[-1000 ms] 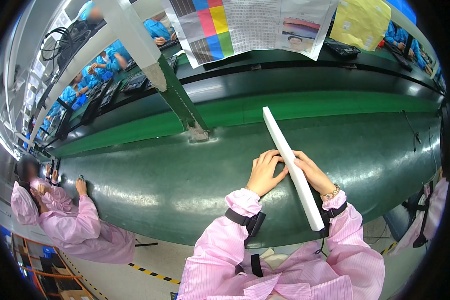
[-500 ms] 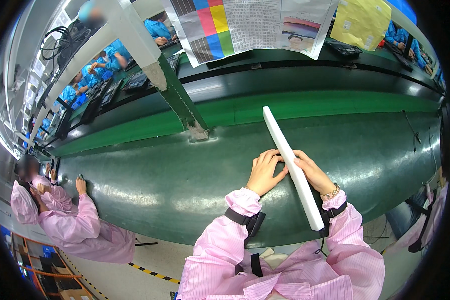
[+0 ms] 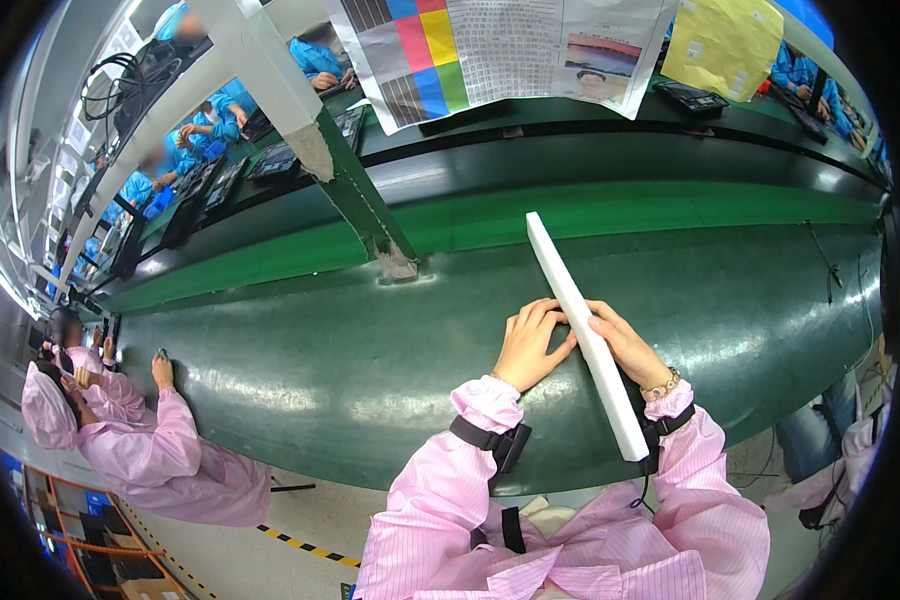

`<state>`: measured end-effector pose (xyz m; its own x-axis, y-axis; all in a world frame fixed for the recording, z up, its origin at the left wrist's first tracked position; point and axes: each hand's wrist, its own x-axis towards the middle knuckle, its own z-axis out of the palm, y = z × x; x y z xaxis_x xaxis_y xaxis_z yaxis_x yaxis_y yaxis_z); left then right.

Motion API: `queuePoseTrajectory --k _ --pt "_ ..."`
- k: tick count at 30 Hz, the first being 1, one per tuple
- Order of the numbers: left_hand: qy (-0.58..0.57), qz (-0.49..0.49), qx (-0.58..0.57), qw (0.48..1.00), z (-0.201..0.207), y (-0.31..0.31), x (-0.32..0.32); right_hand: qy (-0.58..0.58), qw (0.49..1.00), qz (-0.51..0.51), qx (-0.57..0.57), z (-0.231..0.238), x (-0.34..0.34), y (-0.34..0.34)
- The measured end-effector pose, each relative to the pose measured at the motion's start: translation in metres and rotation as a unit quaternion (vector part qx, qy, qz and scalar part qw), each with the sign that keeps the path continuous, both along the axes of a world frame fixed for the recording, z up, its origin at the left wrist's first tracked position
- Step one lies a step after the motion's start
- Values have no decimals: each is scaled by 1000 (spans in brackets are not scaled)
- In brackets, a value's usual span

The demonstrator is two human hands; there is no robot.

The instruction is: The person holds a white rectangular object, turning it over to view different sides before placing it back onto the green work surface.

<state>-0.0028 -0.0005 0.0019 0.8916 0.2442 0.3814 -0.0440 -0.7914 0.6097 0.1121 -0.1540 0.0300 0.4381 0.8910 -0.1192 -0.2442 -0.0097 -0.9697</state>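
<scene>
A long, narrow white slab (image 3: 588,335), perhaps a thin box or foam piece seen edge-on, stands on the green worktop (image 3: 300,350) and points away from me at a slant. My left hand (image 3: 532,345) rests against its left side with fingers bent and thumb touching near the slab. On the opposite side, my right hand (image 3: 625,345) presses on it, thumb on the upper edge; its other fingertips are partly hidden behind the slab. Both hands hold it between them at about mid-length. What its broad faces look like cannot be seen.
A green post (image 3: 360,200) rises from the worktop's far side. Printed sheets (image 3: 510,60) and a yellow sheet (image 3: 725,45) hang above. Thin dark cables (image 3: 825,265) lie far right. Co-workers in pink (image 3: 160,445) sit at left; others in blue work at the line beyond.
My hands and the white slab have stayed in place. At the right edge, a person in pink has shifted, and co-workers at the far left have moved slightly.
</scene>
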Motion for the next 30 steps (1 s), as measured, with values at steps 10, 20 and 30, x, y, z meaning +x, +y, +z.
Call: queuePoseTrajectory --k 10,20,30 --pt "5 1 -1 1000 2 -1 0 2 1000 1 7 -1 0 -1" --pt "0 1 1 1000 1 0 1 0 1000 0 2 -2 1 0" --pt "6 2 2 1000 1 0 1 7 1000 0 4 2 -1 0"
